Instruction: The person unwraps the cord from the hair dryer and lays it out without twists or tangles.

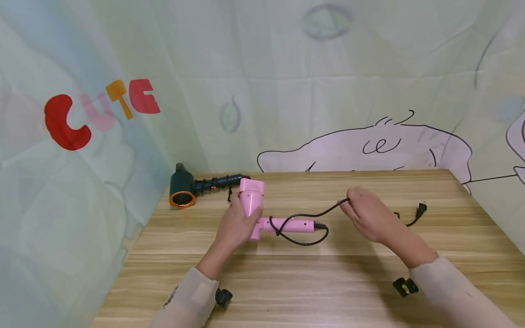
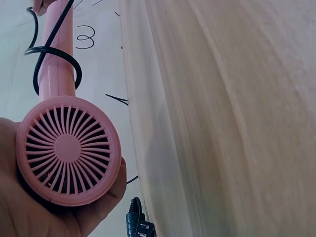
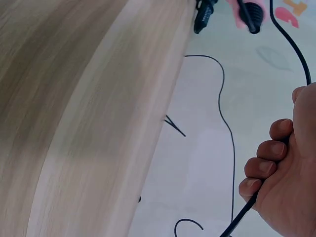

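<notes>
A pink hair dryer is held by its barrel in my left hand, its handle pointing right. In the left wrist view the round slotted grille of the dryer faces the camera, with the palm and fingers behind and around it. The black power cord loops around the handle, then runs up and right to my right hand. Curled fingers of that hand grip the cord, as the right wrist view shows. The cord's plug end emerges beyond the right hand, at the right of the table.
A dark green hair dryer with an orange ring stands at the table's back left, its cord wound round its handle. The wooden table ends at a printed curtain behind and to the left.
</notes>
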A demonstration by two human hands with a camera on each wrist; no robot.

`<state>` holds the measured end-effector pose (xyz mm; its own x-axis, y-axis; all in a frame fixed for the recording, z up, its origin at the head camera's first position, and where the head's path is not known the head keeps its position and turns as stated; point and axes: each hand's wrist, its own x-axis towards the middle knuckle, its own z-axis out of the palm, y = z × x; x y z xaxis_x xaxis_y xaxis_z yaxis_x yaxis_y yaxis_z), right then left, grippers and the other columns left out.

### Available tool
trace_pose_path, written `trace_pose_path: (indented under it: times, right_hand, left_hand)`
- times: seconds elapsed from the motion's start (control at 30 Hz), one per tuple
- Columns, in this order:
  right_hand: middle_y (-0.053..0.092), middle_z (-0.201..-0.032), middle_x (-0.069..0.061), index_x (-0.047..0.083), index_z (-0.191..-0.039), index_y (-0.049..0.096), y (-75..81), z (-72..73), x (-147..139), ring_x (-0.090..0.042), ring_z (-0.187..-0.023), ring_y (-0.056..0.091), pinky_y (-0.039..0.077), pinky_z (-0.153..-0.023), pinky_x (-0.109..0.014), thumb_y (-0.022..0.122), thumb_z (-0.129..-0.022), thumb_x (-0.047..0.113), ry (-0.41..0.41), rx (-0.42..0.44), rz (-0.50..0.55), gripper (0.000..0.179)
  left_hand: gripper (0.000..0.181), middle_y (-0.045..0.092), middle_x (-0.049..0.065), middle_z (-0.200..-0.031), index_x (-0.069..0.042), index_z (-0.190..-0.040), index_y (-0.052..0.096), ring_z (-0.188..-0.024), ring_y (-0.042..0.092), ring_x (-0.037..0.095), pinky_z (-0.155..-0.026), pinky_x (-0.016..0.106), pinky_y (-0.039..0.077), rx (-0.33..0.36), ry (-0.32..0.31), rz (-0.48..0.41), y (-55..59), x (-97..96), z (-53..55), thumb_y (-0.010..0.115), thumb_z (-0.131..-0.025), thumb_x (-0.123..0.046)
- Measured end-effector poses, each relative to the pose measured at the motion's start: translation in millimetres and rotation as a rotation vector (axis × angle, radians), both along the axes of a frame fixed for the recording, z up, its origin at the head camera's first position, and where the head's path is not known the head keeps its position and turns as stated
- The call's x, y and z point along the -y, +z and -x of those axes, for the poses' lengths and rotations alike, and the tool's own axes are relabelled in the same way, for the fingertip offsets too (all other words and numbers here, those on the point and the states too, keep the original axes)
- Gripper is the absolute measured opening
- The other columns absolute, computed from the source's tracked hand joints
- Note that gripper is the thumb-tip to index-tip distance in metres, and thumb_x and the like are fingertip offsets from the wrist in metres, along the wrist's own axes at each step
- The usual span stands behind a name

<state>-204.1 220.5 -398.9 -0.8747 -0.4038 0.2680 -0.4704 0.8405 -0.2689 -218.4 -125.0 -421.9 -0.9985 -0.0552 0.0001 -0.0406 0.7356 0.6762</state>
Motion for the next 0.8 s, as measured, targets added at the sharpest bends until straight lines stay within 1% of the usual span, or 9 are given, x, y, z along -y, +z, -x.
trace_pose_path:
  times: [0.1,0.3,0.57,0.8]
  right_hand:
    - [0.040,-0.076,-0.002,0.012,-0.086,0.046,0.5,-2.5,-1,-0.018,-0.069,0.035,0.032,-0.063,-0.032,0.047,-0.108,0.024,-0.003,-0.037,-0.008,0.026]
    - [0.039,-0.075,-0.001,0.013,-0.083,0.045,0.8,-10.7,-1,-0.018,-0.069,0.034,0.030,-0.063,-0.032,0.050,-0.107,0.023,0.011,-0.061,-0.021,0.026]
    - [0.034,-0.073,0.003,0.016,-0.080,0.042,-0.4,-26.0,2,-0.013,-0.066,0.029,0.027,-0.065,-0.030,0.053,-0.105,0.020,0.079,-0.125,-0.025,0.028]
    - [0.031,-0.073,0.007,0.018,-0.080,0.041,-10.4,-33.1,5,-0.011,-0.066,0.027,0.026,-0.066,-0.030,0.057,-0.103,0.024,0.149,-0.189,-0.070,0.029]
  left_hand:
    - [0.090,0.060,0.021,-0.112,-0.002,-0.156,0.016,-0.086,0.063,0.030,-0.063,0.035,0.052,0.004,0.004,-0.002,-1.8,-0.9,0.9,0.060,-0.095,-0.051]
    - [0.090,0.060,0.021,-0.113,-0.002,-0.156,0.016,-0.085,0.063,0.030,-0.062,0.035,0.052,0.012,0.020,-0.003,-3.4,-3.4,2.1,0.060,-0.095,-0.050]
    - [0.087,0.060,0.020,-0.110,-0.001,-0.154,0.018,-0.082,0.064,0.029,-0.058,0.034,0.052,0.020,0.035,0.003,-5.4,-5.4,3.4,0.060,-0.096,-0.049]
    - [0.088,0.059,0.018,-0.111,-0.002,-0.155,0.016,-0.084,0.063,0.030,-0.061,0.035,0.050,0.040,0.077,0.018,-6.7,-2.7,5.5,0.057,-0.097,-0.054]
